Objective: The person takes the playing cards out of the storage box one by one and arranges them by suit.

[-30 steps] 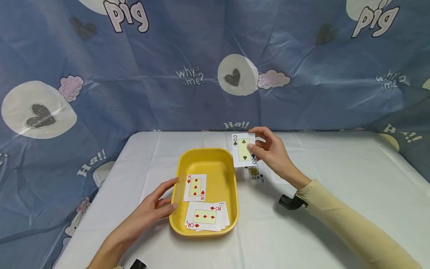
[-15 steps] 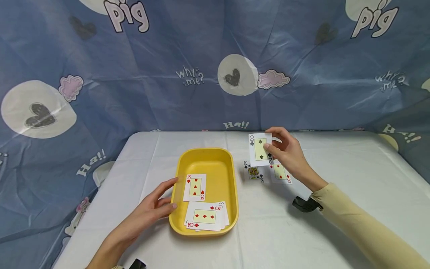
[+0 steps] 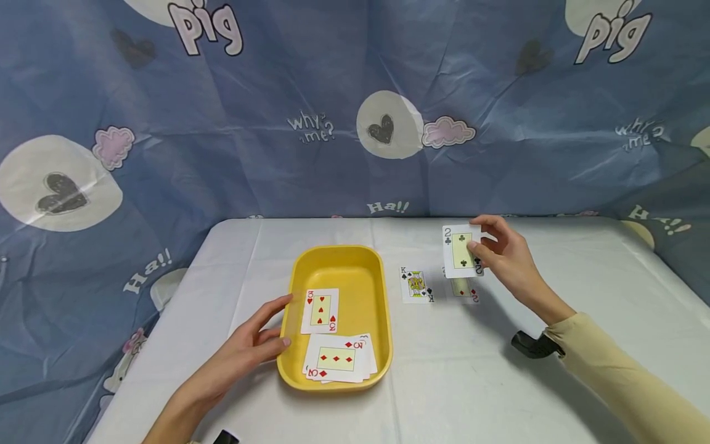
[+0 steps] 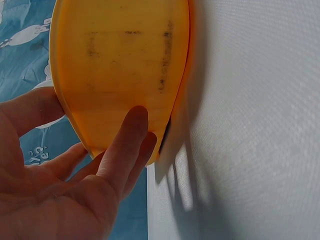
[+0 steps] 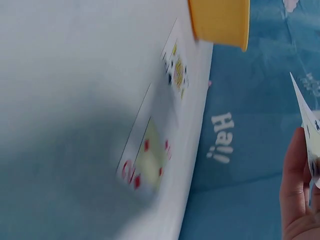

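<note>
My right hand [image 3: 507, 253] pinches a two of clubs playing card [image 3: 457, 250] between thumb and fingers, face towards the head camera. The card hangs over the white table and overlaps the top of a two of diamonds [image 3: 461, 293]. To the left of that lies a king card [image 3: 416, 285] with black suit marks. My left hand [image 3: 252, 336] rests against the left side of a yellow tray [image 3: 288, 364], fingers spread along its outer wall [image 4: 125, 60]. Inside the tray are a three of hearts [image 3: 320, 311] and a three of diamonds [image 3: 335, 359] atop a small pile.
A white cloth [image 3: 455, 382] covers the table. Behind it hangs a blue printed sheet [image 3: 333, 179], which also runs down the left side. The right wrist carries a black strap device [image 3: 535, 345].
My right hand has moved right with the two of clubs, from beside the tray, past the king, to above the two of diamonds. The king is now fully uncovered. The left hand stays put.
</note>
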The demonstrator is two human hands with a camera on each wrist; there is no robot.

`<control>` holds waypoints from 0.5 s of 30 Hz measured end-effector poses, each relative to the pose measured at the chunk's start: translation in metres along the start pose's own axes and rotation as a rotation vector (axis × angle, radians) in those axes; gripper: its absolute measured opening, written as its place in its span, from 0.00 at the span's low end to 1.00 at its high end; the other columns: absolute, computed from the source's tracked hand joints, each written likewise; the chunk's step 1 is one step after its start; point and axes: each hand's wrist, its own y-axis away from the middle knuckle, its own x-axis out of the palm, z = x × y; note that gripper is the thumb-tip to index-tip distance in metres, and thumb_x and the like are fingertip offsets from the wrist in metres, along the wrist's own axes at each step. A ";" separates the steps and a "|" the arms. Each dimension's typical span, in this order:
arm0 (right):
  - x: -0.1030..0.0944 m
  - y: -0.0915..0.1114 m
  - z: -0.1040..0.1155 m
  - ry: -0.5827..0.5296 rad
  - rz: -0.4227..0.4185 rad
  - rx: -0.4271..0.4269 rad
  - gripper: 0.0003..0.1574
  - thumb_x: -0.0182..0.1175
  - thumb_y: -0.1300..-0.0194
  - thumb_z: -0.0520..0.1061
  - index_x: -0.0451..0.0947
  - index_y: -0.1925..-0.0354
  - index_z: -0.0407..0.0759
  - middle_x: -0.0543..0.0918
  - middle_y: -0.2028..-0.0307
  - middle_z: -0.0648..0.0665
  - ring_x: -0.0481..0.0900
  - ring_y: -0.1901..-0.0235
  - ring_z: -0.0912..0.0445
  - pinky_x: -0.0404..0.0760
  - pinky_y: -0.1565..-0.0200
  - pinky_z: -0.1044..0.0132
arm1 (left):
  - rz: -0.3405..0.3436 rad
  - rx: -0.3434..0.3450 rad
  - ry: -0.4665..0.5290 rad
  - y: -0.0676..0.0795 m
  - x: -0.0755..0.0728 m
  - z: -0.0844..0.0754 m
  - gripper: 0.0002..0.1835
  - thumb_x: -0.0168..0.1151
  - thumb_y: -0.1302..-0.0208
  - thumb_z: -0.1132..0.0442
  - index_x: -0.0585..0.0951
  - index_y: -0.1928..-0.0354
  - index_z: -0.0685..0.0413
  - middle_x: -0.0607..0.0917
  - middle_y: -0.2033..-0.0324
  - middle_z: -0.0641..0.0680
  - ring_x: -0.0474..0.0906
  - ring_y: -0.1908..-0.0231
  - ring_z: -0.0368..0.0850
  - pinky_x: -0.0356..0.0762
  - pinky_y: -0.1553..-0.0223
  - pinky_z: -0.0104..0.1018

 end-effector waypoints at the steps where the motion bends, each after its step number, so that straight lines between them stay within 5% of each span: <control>1: -0.003 0.001 -0.001 0.008 -0.004 0.004 0.24 0.60 0.32 0.34 0.69 0.39 0.38 0.74 0.49 0.44 0.74 0.67 0.61 0.77 0.73 0.71 | 0.000 0.000 0.001 0.000 0.000 0.000 0.37 0.63 0.34 0.61 0.59 0.26 0.37 0.57 0.28 0.57 0.78 0.47 0.52 0.79 0.48 0.45; 15: -0.054 0.017 -0.025 0.187 0.029 0.051 0.25 0.60 0.32 0.35 0.70 0.38 0.45 0.74 0.48 0.44 0.79 0.61 0.64 0.78 0.75 0.68 | -0.010 -0.008 -0.002 -0.001 0.000 -0.001 0.37 0.63 0.34 0.61 0.59 0.26 0.37 0.55 0.27 0.56 0.78 0.46 0.52 0.79 0.49 0.45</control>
